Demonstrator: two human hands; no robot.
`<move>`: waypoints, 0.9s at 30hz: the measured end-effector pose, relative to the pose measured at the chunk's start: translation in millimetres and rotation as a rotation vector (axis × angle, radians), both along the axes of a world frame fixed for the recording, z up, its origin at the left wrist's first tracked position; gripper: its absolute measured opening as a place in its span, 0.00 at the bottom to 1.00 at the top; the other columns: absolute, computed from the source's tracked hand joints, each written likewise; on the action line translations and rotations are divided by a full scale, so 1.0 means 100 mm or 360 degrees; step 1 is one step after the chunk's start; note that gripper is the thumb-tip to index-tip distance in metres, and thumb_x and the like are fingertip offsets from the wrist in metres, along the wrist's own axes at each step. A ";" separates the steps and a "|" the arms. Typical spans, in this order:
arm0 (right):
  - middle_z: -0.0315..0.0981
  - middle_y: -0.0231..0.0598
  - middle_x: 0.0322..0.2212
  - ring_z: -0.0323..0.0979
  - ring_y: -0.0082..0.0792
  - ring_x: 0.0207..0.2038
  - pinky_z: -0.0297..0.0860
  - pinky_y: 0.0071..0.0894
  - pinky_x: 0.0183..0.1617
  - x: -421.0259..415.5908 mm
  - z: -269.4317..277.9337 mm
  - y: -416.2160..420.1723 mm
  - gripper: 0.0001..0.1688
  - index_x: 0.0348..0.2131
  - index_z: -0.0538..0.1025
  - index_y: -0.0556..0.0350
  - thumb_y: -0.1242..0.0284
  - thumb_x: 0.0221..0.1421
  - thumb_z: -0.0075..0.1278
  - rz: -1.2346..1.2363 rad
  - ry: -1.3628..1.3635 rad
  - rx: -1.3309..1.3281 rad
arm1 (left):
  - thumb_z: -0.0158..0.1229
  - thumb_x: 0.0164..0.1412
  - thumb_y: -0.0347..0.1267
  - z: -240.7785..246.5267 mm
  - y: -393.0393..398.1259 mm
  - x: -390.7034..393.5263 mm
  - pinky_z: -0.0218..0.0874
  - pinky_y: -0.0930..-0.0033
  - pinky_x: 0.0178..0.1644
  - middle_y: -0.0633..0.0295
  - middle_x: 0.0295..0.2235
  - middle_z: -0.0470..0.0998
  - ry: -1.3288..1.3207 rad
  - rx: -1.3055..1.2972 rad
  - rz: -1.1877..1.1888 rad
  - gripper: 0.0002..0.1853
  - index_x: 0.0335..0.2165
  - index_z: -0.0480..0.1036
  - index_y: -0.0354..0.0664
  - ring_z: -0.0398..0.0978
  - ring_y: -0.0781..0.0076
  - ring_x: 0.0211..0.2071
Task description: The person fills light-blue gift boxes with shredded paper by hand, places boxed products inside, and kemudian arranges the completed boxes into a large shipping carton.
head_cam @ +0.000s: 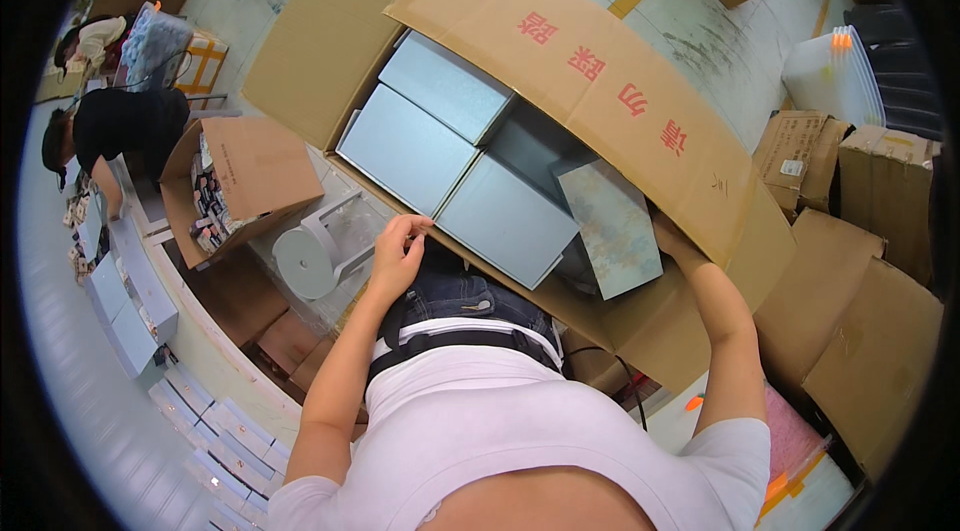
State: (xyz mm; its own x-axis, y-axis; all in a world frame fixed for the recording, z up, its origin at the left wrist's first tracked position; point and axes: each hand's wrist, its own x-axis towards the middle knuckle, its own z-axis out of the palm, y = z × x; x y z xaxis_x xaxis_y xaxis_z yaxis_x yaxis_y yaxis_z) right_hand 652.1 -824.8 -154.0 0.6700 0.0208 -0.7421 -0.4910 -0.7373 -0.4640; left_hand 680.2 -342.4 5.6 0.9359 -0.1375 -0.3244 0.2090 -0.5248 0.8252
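A large open cardboard carton (577, 317) stands before me with several light-blue flat boxes (409, 147) packed inside. My left hand (401, 249) is at the carton's near edge, fingers loosely curled, thumb apart, nothing visible in it. A box with a pale floral side (611, 227) sits tilted at the carton's right end. Beside its right edge is my right hand (671, 234), reaching in below the raised far flap (585, 73). That hand's fingers are hidden, so its grip on the floral box cannot be told. A dark gap lies between this box and the packed ones.
Left of the carton are a white plastic stool (304, 261) and a smaller carton (262, 163) of small packages. A person in black (124, 125) leans over a bench (217, 328) bearing light-blue boxes. Closed cartons (885, 186) and clear tubs (836, 77) crowd the right.
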 end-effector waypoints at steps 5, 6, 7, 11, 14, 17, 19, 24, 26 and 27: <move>0.62 0.49 0.40 0.62 0.39 0.42 0.55 0.34 0.48 -0.07 0.23 0.16 0.23 0.46 0.62 0.55 0.62 0.54 0.33 0.0339 -0.0341 -0.0374 | 0.45 0.46 0.19 -0.02 0.00 -0.10 0.62 0.76 0.33 0.58 0.29 0.68 -0.0043 -0.0054 -0.0149 0.11 0.32 0.68 0.36 0.68 0.72 0.29; 0.62 0.49 0.41 0.62 0.40 0.43 0.54 0.35 0.49 -0.08 0.33 0.20 0.24 0.47 0.62 0.55 0.62 0.54 0.33 0.0417 -0.0442 -0.0480 | 0.45 0.46 0.19 0.00 -0.02 -0.10 0.62 0.76 0.33 0.58 0.29 0.68 -0.0068 -0.0090 -0.0163 0.11 0.32 0.68 0.36 0.69 0.72 0.29; 0.61 0.50 0.42 0.61 0.40 0.44 0.54 0.35 0.50 -0.09 0.45 0.25 0.24 0.47 0.62 0.55 0.62 0.54 0.33 0.0498 -0.0543 -0.0598 | 0.45 0.46 0.19 0.01 -0.04 -0.09 0.62 0.75 0.33 0.58 0.29 0.68 -0.0090 -0.0126 -0.0186 0.11 0.32 0.68 0.36 0.69 0.71 0.29; 0.50 0.52 0.52 0.46 0.46 0.55 0.43 0.39 0.58 0.09 1.39 0.54 0.26 0.50 0.60 0.54 0.64 0.53 0.33 0.0349 -0.0445 -0.0612 | 0.45 0.48 0.20 0.04 -0.03 -0.12 0.62 0.75 0.34 0.58 0.30 0.68 -0.0043 -0.0165 -0.0342 0.10 0.32 0.68 0.37 0.69 0.71 0.31; 0.64 0.48 0.38 0.60 0.44 0.43 0.56 0.38 0.46 -0.16 1.59 0.37 0.14 0.35 0.70 0.56 0.72 0.46 0.40 0.1164 -0.1244 -0.0790 | 0.46 0.48 0.21 0.02 -0.04 -0.07 0.62 0.74 0.33 0.57 0.30 0.69 -0.0102 -0.0222 -0.0474 0.10 0.33 0.69 0.37 0.69 0.69 0.29; 0.64 0.45 0.31 0.61 0.42 0.37 0.57 0.37 0.41 -0.20 2.36 0.55 0.07 0.25 0.70 0.57 0.74 0.41 0.44 0.1482 -0.0904 -0.0859 | 0.46 0.48 0.21 0.07 -0.05 0.02 0.62 0.73 0.32 0.56 0.30 0.69 -0.0176 -0.0316 -0.0569 0.11 0.33 0.69 0.37 0.69 0.68 0.28; 0.64 0.43 0.27 0.62 0.41 0.33 0.59 0.37 0.38 -0.28 2.91 0.80 0.04 0.19 0.70 0.57 0.75 0.38 0.47 0.1377 -0.1013 -0.0830 | 0.45 0.46 0.21 0.15 -0.06 0.08 0.61 0.68 0.35 0.54 0.29 0.70 -0.0225 -0.0447 -0.0600 0.10 0.31 0.68 0.38 0.69 0.62 0.29; 0.56 0.37 0.14 0.57 0.39 0.19 0.53 0.35 0.24 -0.15 3.80 1.61 0.15 0.10 0.61 0.55 0.75 0.27 0.54 0.0933 -0.1573 -0.0677 | 0.45 0.47 0.22 0.62 -0.03 0.28 0.60 0.71 0.39 0.58 0.31 0.70 -0.0263 -0.0814 -0.0532 0.11 0.33 0.68 0.38 0.68 0.67 0.33; 0.56 0.36 0.13 0.56 0.38 0.18 0.53 0.34 0.23 -0.06 3.96 1.94 0.15 0.10 0.61 0.55 0.76 0.26 0.54 0.0901 -0.1661 -0.0648 | 0.46 0.48 0.24 1.06 0.02 0.41 0.58 0.71 0.43 0.59 0.35 0.70 -0.0397 -0.1017 -0.0580 0.13 0.36 0.68 0.38 0.67 0.68 0.38; 0.55 0.36 0.13 0.56 0.38 0.17 0.52 0.34 0.23 0.00 4.03 2.12 0.15 0.10 0.61 0.54 0.76 0.26 0.55 0.0894 -0.1688 -0.0627 | 0.47 0.48 0.25 1.29 0.05 0.47 0.56 0.69 0.45 0.58 0.36 0.70 -0.0552 -0.1077 -0.0667 0.14 0.37 0.67 0.37 0.66 0.67 0.40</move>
State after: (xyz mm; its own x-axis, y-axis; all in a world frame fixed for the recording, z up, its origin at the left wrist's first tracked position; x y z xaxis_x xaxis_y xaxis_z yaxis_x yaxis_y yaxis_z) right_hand 652.5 -613.0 249.4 0.9088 0.3954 0.1330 0.4121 -0.9005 -0.1389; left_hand 726.8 -336.9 134.3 0.7959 -0.5534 0.2457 -0.2129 0.1242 0.9692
